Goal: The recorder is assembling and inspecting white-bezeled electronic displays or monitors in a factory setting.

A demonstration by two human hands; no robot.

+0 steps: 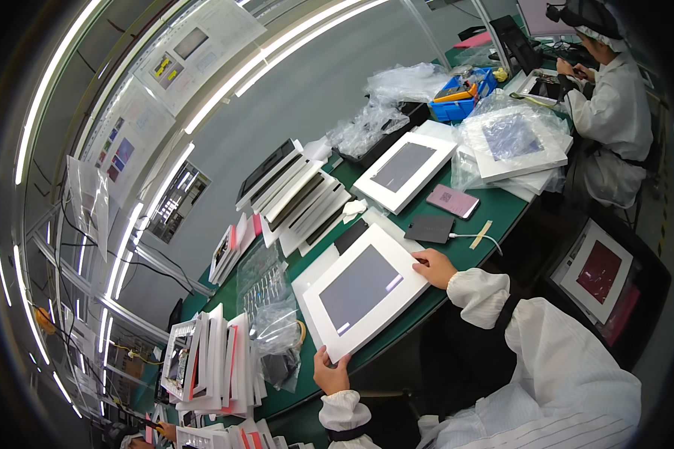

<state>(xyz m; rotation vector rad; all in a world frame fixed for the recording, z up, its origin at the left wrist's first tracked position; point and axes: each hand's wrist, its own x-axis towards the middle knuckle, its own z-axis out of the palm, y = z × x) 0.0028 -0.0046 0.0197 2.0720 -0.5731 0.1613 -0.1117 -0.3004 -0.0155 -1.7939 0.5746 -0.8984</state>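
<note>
A white-framed flat display panel (362, 290) with a dark grey screen lies tilted at the near edge of the green table. My left hand (331, 371) grips its lower-left corner, the thumb on the frame and the fingers partly hidden at the edge. At the panel's right side, my right hand (434, 268) holds the frame in the same way, some fingers out of sight underneath. Behind the panel lies a white foam sheet (301, 283). Just beyond my right hand are a dark grey box (429, 228) with a white cable and a phone (453, 201).
Upright stacks of panels (299, 196) and framed parts (216, 359) stand beyond and left. Another framed panel (404, 166), bagged panels (513, 142) and a blue tool bin (457, 101) lie farther right. A bin (603, 277) holds a red-screened panel. A co-worker (614, 97) sits at far right.
</note>
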